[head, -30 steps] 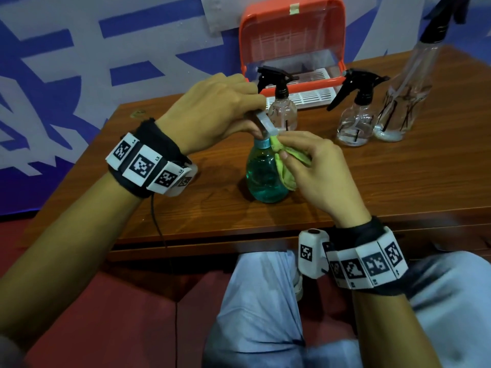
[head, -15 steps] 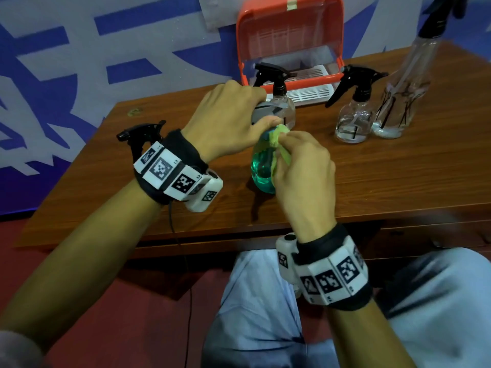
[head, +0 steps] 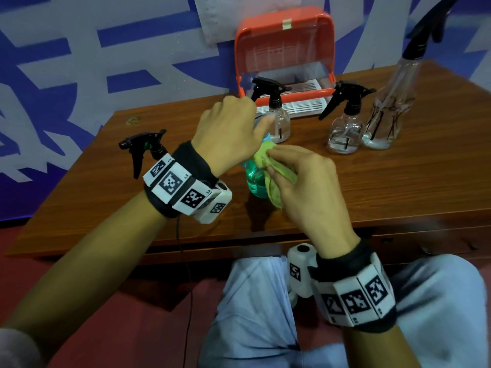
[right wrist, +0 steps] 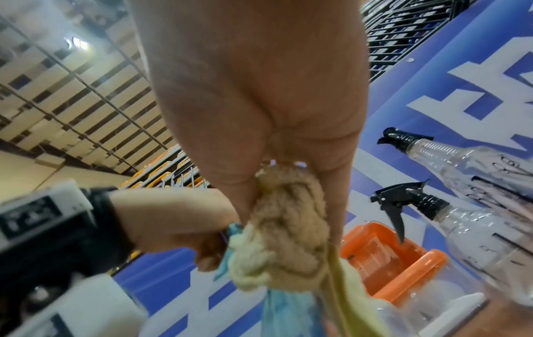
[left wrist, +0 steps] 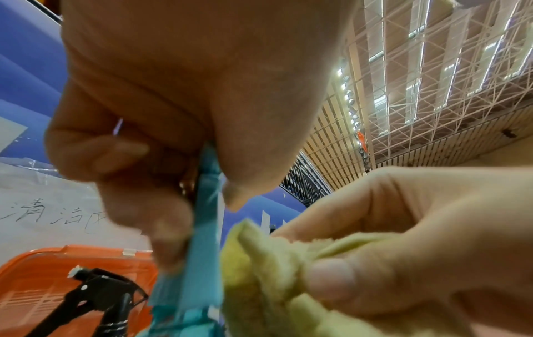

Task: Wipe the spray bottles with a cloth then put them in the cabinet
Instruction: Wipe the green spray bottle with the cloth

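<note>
A teal spray bottle (head: 253, 179) stands on the wooden table (head: 398, 187) near its front edge. My left hand (head: 256, 125) grips its spray head from above; in the left wrist view the fingers (left wrist: 170, 228) pinch the teal head (left wrist: 206, 228). My right hand (head: 273, 166) holds a bunched yellow-green cloth (head: 265, 158) against the bottle's neck and right side. The right wrist view shows the cloth (right wrist: 288, 230) clamped in the fingers over the teal bottle (right wrist: 284, 305). Most of the bottle is hidden by hands and cloth.
Two small clear bottles (head: 280, 126) (head: 345, 131) with black triggers and a tall clear one (head: 390, 102) stand behind. Another black-trigger bottle (head: 143, 150) shows behind my left wrist. An orange cabinet (head: 284, 49) with its lid raised sits at the table's back edge.
My right hand has rubbed the cloth up from the bottle's side onto its neck and shoulder. My left hand keeps hold of the spray head; its wrist has shifted right, uncovering a black-trigger bottle.
</note>
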`<action>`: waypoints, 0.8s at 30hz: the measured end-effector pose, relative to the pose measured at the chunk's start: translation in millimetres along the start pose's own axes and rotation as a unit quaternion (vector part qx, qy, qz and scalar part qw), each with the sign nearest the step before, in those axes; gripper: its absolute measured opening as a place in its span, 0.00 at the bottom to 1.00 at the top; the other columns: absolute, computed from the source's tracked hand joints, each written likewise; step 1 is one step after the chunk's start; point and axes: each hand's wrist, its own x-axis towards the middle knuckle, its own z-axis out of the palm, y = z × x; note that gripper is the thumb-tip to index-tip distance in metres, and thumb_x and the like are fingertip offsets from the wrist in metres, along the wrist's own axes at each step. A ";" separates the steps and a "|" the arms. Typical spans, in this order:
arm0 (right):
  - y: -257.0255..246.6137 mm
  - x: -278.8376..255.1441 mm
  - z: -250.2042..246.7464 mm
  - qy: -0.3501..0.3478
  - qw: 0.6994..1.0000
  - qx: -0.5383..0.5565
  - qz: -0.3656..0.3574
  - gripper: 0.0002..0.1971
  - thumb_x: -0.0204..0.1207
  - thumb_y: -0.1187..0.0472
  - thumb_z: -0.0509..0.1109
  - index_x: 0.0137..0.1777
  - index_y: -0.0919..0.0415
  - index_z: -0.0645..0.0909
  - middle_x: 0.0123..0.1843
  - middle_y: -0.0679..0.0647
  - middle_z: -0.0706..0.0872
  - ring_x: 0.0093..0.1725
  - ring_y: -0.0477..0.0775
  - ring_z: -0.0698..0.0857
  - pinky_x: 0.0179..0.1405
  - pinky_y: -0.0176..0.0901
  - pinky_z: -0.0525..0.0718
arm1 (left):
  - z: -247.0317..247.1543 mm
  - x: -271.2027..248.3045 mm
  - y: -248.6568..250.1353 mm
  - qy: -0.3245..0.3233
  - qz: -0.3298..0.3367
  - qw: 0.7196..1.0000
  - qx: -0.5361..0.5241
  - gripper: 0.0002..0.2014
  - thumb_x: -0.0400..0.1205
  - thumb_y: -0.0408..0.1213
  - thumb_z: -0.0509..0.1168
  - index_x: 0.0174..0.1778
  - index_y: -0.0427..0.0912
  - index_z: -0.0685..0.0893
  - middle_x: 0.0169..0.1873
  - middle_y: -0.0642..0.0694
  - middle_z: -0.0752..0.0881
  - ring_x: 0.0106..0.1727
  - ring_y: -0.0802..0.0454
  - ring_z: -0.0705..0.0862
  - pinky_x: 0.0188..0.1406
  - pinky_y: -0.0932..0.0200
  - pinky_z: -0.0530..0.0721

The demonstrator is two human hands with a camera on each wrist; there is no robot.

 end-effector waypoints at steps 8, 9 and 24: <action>23.1 10.6 8.5 0.018 0.999 0.009 -0.037 0.20 0.80 0.67 0.77 0.72 0.57 0.88 0.74 0.49 0.87 0.74 0.49 0.84 0.76 0.50 0.82 | -33.8 7.7 -28.7 -0.072 0.177 0.980 -0.046 0.24 0.84 0.26 0.64 0.75 0.50 0.77 0.69 0.48 0.83 0.67 0.44 0.83 0.63 0.41 0.84; 24.3 11.3 9.8 0.013 0.999 0.007 -0.040 0.20 0.80 0.67 0.77 0.72 0.56 0.88 0.74 0.48 0.86 0.75 0.49 0.83 0.76 0.51 0.82 | -36.4 10.5 -33.7 -0.107 0.197 0.973 -0.046 0.31 0.80 0.23 0.66 0.78 0.53 0.76 0.76 0.52 0.80 0.74 0.47 0.80 0.69 0.42 0.82; 21.3 18.0 24.2 0.024 0.999 0.029 -0.006 0.20 0.81 0.66 0.77 0.72 0.57 0.88 0.73 0.49 0.87 0.73 0.48 0.84 0.77 0.50 0.82 | -45.7 7.5 -42.5 -0.094 0.241 0.965 -0.040 0.19 0.81 0.36 0.73 0.69 0.48 0.87 0.59 0.49 0.92 0.57 0.48 0.90 0.56 0.43 0.87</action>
